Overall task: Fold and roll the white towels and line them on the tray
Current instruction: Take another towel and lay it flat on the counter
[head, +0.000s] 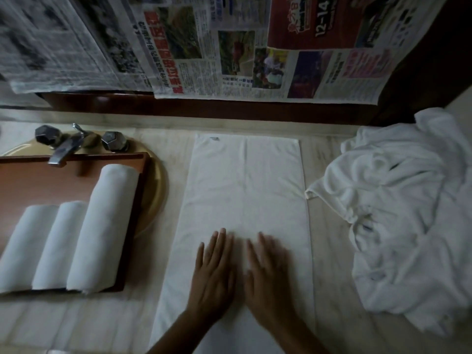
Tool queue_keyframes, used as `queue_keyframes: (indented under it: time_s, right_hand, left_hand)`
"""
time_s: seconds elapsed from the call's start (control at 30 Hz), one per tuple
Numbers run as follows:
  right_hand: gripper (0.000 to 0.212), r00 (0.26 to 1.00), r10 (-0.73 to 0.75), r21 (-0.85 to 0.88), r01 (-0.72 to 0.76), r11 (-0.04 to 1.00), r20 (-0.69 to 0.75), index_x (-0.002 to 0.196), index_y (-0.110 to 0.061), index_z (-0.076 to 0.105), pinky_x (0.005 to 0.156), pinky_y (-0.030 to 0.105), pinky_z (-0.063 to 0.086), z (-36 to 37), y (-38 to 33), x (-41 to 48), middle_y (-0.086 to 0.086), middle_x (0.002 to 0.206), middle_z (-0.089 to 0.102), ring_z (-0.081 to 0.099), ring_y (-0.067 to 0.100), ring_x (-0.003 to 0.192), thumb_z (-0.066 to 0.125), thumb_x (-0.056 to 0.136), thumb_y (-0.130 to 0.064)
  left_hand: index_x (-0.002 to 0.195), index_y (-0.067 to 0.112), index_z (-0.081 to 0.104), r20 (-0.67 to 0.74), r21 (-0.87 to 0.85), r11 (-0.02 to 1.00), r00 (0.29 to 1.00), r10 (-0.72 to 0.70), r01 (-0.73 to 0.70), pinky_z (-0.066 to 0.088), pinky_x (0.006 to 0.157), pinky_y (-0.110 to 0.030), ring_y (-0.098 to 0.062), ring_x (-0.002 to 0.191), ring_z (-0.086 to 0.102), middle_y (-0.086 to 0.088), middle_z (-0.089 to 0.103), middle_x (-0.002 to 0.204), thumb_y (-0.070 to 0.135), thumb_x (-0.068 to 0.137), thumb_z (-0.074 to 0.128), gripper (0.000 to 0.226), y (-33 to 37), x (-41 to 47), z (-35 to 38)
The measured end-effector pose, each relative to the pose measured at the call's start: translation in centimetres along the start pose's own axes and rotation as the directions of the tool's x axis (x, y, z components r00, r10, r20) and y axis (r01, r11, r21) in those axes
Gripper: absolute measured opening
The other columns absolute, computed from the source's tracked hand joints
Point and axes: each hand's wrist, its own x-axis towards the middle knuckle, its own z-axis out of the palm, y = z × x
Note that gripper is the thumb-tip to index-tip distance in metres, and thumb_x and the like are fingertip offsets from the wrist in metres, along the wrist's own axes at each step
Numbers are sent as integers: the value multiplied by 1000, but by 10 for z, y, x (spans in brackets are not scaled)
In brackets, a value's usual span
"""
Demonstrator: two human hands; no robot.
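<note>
Both hands [240, 272] flat on towel [245, 190]

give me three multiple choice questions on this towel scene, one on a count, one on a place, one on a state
1. How many rolled towels lie on the tray?
A. two
B. three
C. five

2. Where is the crumpled towel pile?
A. right of the flat towel
B. on the tray
C. left of the tray

3. How are the left hand and right hand?
A. curled round a roll
B. lifting the tray
C. open, flat on the flat towel

Answers: 1 B, three rolls lie side by side; 2 A, the pile sits beyond that towel's right edge; 3 C, straight fingers rest on the cloth.
</note>
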Motion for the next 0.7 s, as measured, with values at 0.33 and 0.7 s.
queue_keyframes:
  time_s: [0.33, 0.7]
  right_hand:
    - [55, 999, 34, -46, -34, 998, 0, 154, -13, 44, 120, 57, 25, -34, 91, -32, 4, 166, 29, 24, 25, 154, 42, 102, -32]
    - [61, 996, 92, -109, -90, 990, 15, 158, -20, 36, 123, 60, 14, 0, 24, 16, 8, 168, 24, 18, 31, 156, 44, 102, -45]
  left_hand:
    - [155, 2, 37, -110, 128, 982, 986, -122, 136, 30, 118, -57, -30, 154, 26, -11, 27, 167, 34, 103, 37, 61, -87, -68, -35]
    - [164, 23, 13, 98, 147, 989, 995, -32, 18, 12, 124, -48, -21, 159, 1, -2, 5, 172, 48, 106, 28, 65, -56, -8, -26]
